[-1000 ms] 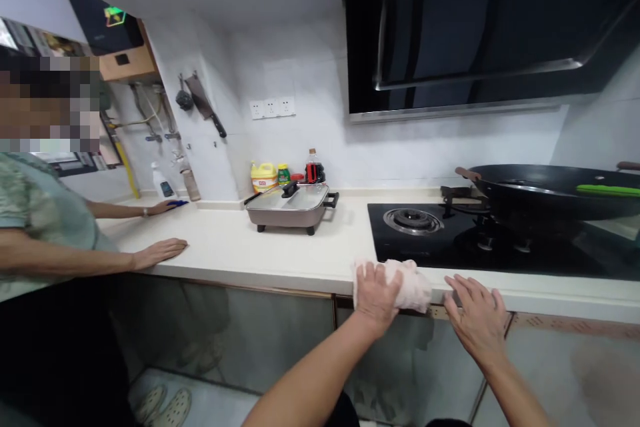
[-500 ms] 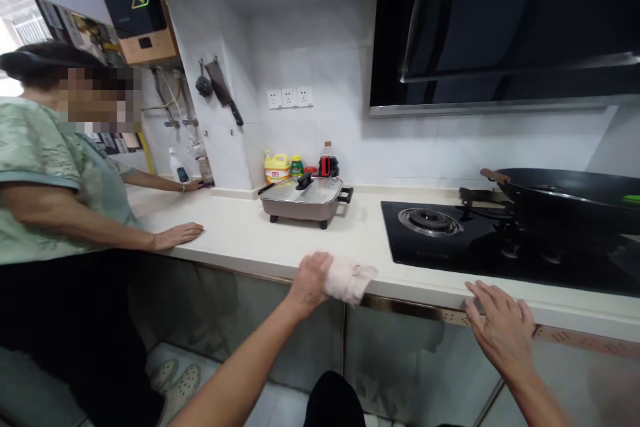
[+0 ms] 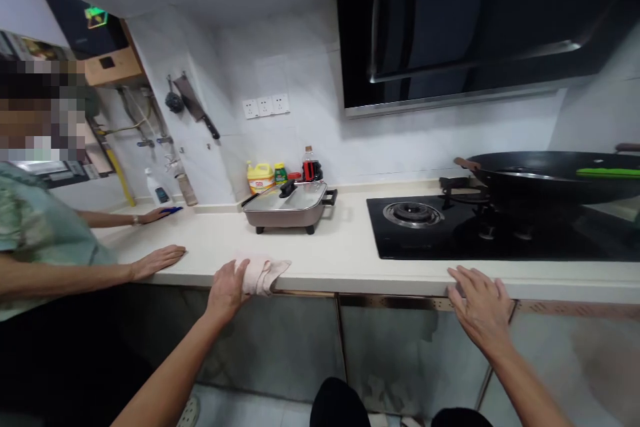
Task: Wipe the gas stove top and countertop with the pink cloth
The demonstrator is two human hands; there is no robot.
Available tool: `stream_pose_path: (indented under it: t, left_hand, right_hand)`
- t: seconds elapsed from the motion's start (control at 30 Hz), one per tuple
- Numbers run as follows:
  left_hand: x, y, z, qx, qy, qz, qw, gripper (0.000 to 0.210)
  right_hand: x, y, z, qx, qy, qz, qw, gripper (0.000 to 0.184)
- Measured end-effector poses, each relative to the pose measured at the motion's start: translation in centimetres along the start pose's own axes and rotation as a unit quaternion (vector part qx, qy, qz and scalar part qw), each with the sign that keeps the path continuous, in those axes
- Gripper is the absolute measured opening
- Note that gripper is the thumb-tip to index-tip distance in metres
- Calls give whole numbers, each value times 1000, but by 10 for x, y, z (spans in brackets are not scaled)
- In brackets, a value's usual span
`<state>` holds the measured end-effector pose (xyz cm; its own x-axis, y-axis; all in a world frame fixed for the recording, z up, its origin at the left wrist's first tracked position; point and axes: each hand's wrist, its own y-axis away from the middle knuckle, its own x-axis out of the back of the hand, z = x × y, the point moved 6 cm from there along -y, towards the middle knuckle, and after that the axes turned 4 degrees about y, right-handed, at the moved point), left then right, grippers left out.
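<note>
My left hand (image 3: 229, 290) is closed on a pale pink cloth (image 3: 264, 275), which lies over the front edge of the white countertop (image 3: 345, 233). The cloth's free end spreads out to the right of my fingers. Over on the right, my right hand (image 3: 481, 307) rests at the counter edge with its fingers apart and nothing in them. Just beyond it is the black gas stove (image 3: 425, 243). Behind the cloth stands an electric pan (image 3: 285, 217) with a glass lid and black handles.
A black wok (image 3: 530, 180) sits on the stove, a green-handled tool across it. Bottles (image 3: 261, 179) stand behind the pan; a cleaver (image 3: 196, 107) hangs on the wall. At left, another person's hand (image 3: 159, 260) lies on the counter; their other hand touches something blue (image 3: 171, 210).
My left hand has slid the cloth leftward along the counter edge. My right hand stays by the stove at the edge. The view has shifted slightly.
</note>
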<state>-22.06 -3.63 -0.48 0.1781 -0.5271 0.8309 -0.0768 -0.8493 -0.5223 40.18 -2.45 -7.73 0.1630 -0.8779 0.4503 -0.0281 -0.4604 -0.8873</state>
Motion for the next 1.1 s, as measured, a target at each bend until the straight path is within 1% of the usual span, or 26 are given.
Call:
stream_pose_path:
  t: [0.1, 0.2, 0.37, 0.53, 0.6, 0.67, 0.77, 0.83, 0.87, 0.9, 0.97, 1.03, 1.1]
  left_hand:
    - [-2, -6, 26, -5, -18, 7, 1000, 76]
    - [-3, -14, 71, -24, 2, 3, 1000, 75]
    - [4, -23, 162, -64, 88, 30, 994, 70]
    - [7, -28, 250, -102, 109, 69, 986, 70]
    - [9, -32, 292, -130, 117, 75, 982, 68]
    - [12, -36, 338, -155, 130, 81, 976, 60]
    - [20, -42, 404, -179, 161, 96, 966, 58]
    - [23, -45, 441, -193, 190, 97, 958, 60]
    - [24, -46, 455, -198, 206, 96, 954, 61]
    - [25, -47, 465, -202, 220, 93, 950, 62]
    - [25, -48, 477, -212, 242, 86, 943, 64]
    - [25, -48, 477, -227, 255, 75, 937, 66]
    - [25, -47, 467, -251, 278, 57, 926, 74]
  right_hand:
    - [3, -3, -6, -16, 3, -8, 1000, 35]
    - [5, -6, -10, -33, 1, -17, 999, 35]
    - [7, -8, -11, -48, -24, -32, 998, 37]
    - [7, -8, -13, -51, -38, -40, 997, 37]
    - [7, -8, -13, -54, -45, -43, 997, 35]
    - [9, -11, -11, -59, -63, -53, 995, 34]
    - [25, -18, -8, -87, -131, -61, 986, 33]
    - [44, -24, -9, -116, -186, -41, 975, 35]
    - [54, -26, -13, -119, -210, -30, 970, 36]
    - [62, -28, -19, -105, -230, -27, 967, 38]
    - [69, -29, -38, -32, -260, -58, 963, 47]
    - [66, -25, -56, 54, -261, -107, 958, 64]
    - [57, -19, -66, 115, -224, -137, 958, 82]
